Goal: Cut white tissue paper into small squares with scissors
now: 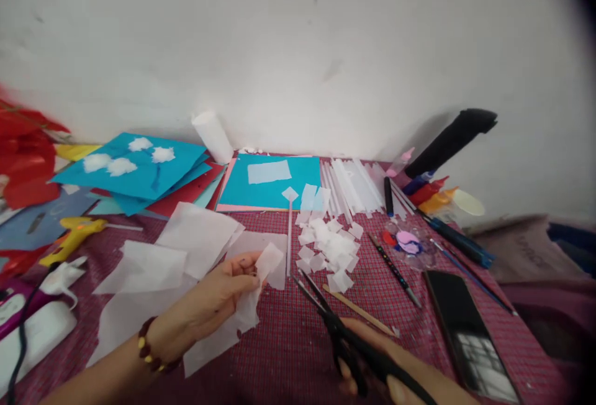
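Observation:
Between its thumb and fingers, my left hand [223, 296] pinches a small piece of thin white paper [269, 261]. My right hand [372, 349] holds black scissors [336, 324] by the handles, their blades slightly apart and pointing toward the left hand without touching the paper. A heap of small white paper squares [333, 243] lies beyond the scissors. Larger white sheets [195, 237] lie under and behind my left hand. One small square rests at the tip of a thin pale stick [289, 231] in the middle.
Blue cards with white puffs [125, 172] and a yellow glue gun [77, 237] are at the left. A blue sheet [233, 187] lies at the back centre. A phone [470, 330], brush [395, 271], paint palette [419, 253] and wooden stick [361, 310] are at the right.

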`<state>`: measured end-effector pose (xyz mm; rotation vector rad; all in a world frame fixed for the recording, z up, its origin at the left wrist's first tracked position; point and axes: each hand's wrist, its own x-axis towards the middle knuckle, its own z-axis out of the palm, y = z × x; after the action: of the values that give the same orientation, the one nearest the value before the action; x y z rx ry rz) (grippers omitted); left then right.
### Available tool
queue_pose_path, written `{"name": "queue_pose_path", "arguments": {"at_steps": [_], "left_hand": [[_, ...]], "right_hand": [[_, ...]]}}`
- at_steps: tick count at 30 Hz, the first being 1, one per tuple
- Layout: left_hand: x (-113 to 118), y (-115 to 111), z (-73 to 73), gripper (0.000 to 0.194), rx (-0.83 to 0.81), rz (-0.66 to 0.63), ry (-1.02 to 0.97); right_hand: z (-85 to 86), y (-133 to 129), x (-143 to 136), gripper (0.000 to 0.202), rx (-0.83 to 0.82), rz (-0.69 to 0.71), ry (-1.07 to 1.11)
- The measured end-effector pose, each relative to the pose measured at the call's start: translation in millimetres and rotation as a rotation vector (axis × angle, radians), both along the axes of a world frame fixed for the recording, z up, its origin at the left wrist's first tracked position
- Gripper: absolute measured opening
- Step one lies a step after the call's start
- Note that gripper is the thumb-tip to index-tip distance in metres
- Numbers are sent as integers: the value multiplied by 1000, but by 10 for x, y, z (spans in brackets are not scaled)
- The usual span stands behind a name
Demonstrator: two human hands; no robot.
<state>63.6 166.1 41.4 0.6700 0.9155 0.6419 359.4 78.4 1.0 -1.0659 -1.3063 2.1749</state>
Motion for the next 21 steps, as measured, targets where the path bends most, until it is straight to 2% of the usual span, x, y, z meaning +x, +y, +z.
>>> {"name": "queue_pose_path", "arguments": {"at_steps": [3, 8, 15, 21], "left_hand": [[156, 142, 32, 28, -20, -107, 8], [352, 282, 39, 32, -64, -185, 88], [411, 305, -40, 37, -32, -273, 127], [492, 421, -43, 40, 52, -376, 197]], "right_hand": [[-17, 55, 41, 84, -32, 8, 144], [-140, 155, -3, 83, -25, -61, 188], [-119, 196, 5, 75, 70, -90, 107], [-119, 204, -18, 75, 101, -133, 150]]}}
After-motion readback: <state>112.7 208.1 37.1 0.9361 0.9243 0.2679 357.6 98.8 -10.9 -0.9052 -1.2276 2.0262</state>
